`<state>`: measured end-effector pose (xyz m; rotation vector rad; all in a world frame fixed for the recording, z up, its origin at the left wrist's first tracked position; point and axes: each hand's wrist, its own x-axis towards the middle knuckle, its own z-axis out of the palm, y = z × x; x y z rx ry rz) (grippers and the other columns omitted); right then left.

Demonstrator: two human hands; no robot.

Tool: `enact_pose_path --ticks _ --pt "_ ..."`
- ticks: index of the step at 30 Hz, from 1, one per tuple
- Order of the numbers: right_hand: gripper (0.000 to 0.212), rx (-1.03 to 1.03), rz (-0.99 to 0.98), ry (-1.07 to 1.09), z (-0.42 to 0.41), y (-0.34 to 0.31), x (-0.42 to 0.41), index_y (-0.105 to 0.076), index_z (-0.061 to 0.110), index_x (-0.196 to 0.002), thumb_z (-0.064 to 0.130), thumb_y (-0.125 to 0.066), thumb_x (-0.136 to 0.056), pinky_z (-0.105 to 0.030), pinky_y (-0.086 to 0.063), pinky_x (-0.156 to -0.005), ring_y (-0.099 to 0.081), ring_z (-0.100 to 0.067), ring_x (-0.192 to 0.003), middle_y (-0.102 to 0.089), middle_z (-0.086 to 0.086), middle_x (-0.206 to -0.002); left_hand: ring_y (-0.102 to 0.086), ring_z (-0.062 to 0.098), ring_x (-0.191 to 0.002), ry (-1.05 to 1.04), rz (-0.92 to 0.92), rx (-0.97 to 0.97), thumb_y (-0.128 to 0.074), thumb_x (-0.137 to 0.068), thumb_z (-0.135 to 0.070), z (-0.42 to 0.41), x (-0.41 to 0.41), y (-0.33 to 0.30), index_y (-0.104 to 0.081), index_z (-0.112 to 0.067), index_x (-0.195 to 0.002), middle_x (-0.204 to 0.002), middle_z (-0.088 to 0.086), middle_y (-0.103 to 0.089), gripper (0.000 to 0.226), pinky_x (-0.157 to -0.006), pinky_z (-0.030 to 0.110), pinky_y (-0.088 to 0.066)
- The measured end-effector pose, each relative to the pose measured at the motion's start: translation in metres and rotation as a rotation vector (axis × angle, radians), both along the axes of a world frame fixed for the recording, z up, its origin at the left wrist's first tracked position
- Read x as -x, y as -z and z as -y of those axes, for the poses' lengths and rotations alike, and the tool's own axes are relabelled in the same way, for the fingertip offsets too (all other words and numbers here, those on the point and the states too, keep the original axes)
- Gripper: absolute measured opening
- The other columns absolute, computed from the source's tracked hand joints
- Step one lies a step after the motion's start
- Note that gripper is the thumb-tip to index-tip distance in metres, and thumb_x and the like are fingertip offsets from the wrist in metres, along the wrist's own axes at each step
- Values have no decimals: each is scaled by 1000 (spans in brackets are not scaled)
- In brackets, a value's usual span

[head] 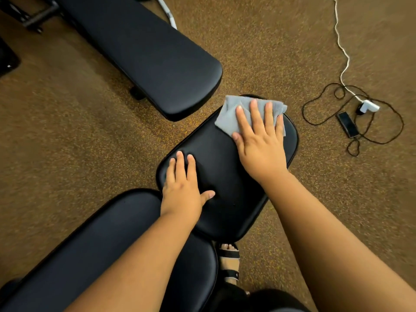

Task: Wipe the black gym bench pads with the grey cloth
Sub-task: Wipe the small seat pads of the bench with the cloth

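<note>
A black seat pad (225, 176) of a gym bench lies in the middle. Its longer back pad (94, 248) runs off toward the lower left. A folded grey cloth (231, 113) sits on the far end of the seat pad. My right hand (258, 140) lies flat on the cloth with fingers spread, pressing it onto the pad. My left hand (182, 188) rests flat on the near left part of the same seat pad, fingers apart, holding nothing. A second black bench pad (153, 57) stretches across the upper left.
Brown speckled floor (67, 143) surrounds the benches. A phone (347, 124), a white plug (369, 106) and looped black and white cables lie at the right. My sandalled foot (229, 262) stands below the seat pad. A black frame part (38, 16) is at top left.
</note>
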<state>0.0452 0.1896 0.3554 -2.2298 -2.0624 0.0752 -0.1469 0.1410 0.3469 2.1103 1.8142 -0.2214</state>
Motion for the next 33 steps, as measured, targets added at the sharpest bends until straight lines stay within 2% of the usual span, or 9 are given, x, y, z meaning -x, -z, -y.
enact_pose_path --ticks 5,7,10,12,16,21,25,28,33 --pt "56 93 25 -117 79 -5 -17 -26 25 -153 46 -30 -101 -56 -11 -118 -5 -34 -149 -17 -7 -161 2 29 -148 -20 19 10 -53 -83 -64 -1 -2 -1 6 -13 -153 -161 12 10 105 -118 34 -8" --pt "56 116 1 -123 86 -7 -19 -30 25 -151 49 -30 -100 -57 -10 -119 -5 -33 -150 -20 -6 -161 -2 30 -148 -28 38 -9 -57 -81 -63 -1 -2 -1 2 -12 -154 -161 13 6 107 -119 35 -8" --pt "58 96 -31 -123 56 -11 -14 -38 23 -147 54 -31 -98 -56 -5 -119 -7 -36 -149 -25 -7 -159 -7 31 -148 -33 39 -23 -61 -79 -62 -1 -2 1 -4 -11 -154 -161 14 0 107 -118 36 -13" --pt "59 67 -1 -138 23 -9 -10 -36 23 -148 54 -30 -98 -59 -4 -117 -8 -39 -148 -25 -8 -159 -11 32 -147 -43 44 -35 -64 -76 -61 0 -1 1 -9 -10 -154 -161 14 -4 107 -117 37 -16" --pt "58 53 89 -178 -23 -5 -6 -26 27 -152 53 -26 -100 -62 2 -114 -6 -42 -147 -20 -7 -161 3 27 -149 -50 65 23 -58 -81 -62 0 -1 0 3 -15 -154 -161 9 10 106 -118 35 -15" --pt "56 81 130 -292 25 -9 -26 -25 28 -153 51 -25 -101 -59 -6 -116 -8 -38 -148 -20 -4 -161 5 26 -148 -54 49 45 -56 -82 -62 0 -2 -6 5 -16 -154 -161 8 13 105 -118 35 -14" --pt "57 160 115 -313 79 -10 -34 -23 30 -153 52 -22 -101 -58 -5 -118 -1 -36 -149 -18 -4 -162 2 27 -148 -57 55 32 -58 -81 -62 -1 -2 -6 3 -15 -154 -161 10 9 106 -118 35 -14" --pt "56 174 89 -289 63 -10 -23 -22 31 -153 53 -19 -101 -58 -3 -118 -1 -37 -149 -15 -4 -162 2 27 -148 -44 31 30 -56 -81 -64 -1 -1 -6 5 -14 -154 -161 10 10 106 -118 34 -10" --pt "53 86 81 -285 -3 -7 -1 -29 30 -151 50 -26 -101 -57 -1 -117 -8 -39 -148 -20 -5 -161 4 28 -148 -36 14 26 -54 -82 -65 -1 -1 -4 5 -14 -153 -161 11 11 106 -119 33 -3"
